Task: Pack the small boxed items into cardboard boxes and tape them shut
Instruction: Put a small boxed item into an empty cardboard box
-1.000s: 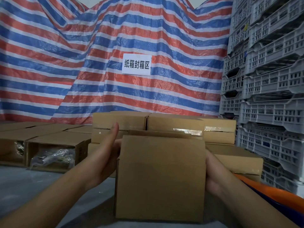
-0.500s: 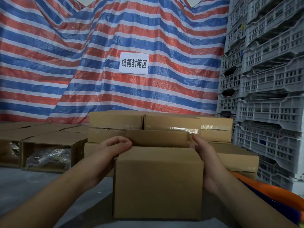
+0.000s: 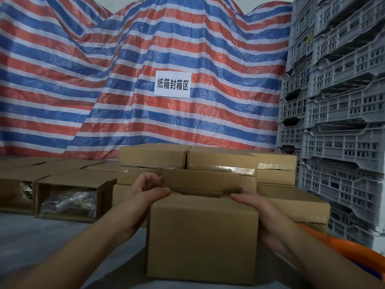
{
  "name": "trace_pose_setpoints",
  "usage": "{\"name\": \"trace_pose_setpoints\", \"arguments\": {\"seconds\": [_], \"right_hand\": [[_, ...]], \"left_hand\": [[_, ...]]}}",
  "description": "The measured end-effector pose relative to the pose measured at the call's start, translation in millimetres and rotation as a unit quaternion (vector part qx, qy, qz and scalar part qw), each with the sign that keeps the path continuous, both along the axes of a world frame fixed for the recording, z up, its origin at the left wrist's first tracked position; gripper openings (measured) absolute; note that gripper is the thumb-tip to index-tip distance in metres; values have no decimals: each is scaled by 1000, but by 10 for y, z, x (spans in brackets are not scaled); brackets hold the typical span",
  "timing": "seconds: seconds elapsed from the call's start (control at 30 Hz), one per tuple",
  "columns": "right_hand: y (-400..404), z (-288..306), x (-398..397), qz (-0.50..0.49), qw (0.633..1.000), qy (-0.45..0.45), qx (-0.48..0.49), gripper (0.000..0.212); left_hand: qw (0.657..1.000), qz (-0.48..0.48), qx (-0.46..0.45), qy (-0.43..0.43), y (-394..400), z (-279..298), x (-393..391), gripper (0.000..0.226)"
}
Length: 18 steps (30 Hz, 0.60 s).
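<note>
A plain brown cardboard box [image 3: 202, 238] stands upright on the grey table right in front of me. Its far flap [image 3: 202, 181] still stands up and the top shows a dark gap. My left hand [image 3: 145, 192] curls over the box's top left corner, thumb on the near flap and fingers at the far flap's left end. My right hand [image 3: 250, 202] grips the top right corner, thumb on the near flap. What is inside the box is hidden.
Taped cardboard boxes [image 3: 220, 159] are stacked just behind. Open boxes lying on their sides with plastic-bagged items [image 3: 70, 200] sit at the left. Grey plastic crates [image 3: 341, 122] tower at the right. An orange rim [image 3: 354, 250] lies at the lower right. A striped tarp hangs behind.
Both hands moved from the box's sides up to its top corners. The tall near flap has been folded down and the box top is now lower.
</note>
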State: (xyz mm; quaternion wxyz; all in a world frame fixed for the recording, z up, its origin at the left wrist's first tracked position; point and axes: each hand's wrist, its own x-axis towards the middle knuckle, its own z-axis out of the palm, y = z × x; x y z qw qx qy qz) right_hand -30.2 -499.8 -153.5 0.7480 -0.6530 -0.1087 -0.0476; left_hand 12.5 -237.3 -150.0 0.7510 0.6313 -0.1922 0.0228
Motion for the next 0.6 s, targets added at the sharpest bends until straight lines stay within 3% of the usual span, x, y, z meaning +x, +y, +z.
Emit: {"name": "trace_pose_setpoints", "arguments": {"seconds": [0.17,0.3,0.37,0.6], "right_hand": [[-8,-41,-28,-1,1000,-9,17,35],[-57,-57,3,-18,998,-63,-14,62],[-67,-58,5,-36,996,-81,-25,61],[-44,-59,-18,-86,991,-81,-64,41]], "left_hand": [[997,-17,-9,-68,23,16,-30,67],[991,27,70,-110,69,12,-27,33],[988,36,106,-107,74,11,-18,21],[984,62,134,-101,79,-2,22,17]]}}
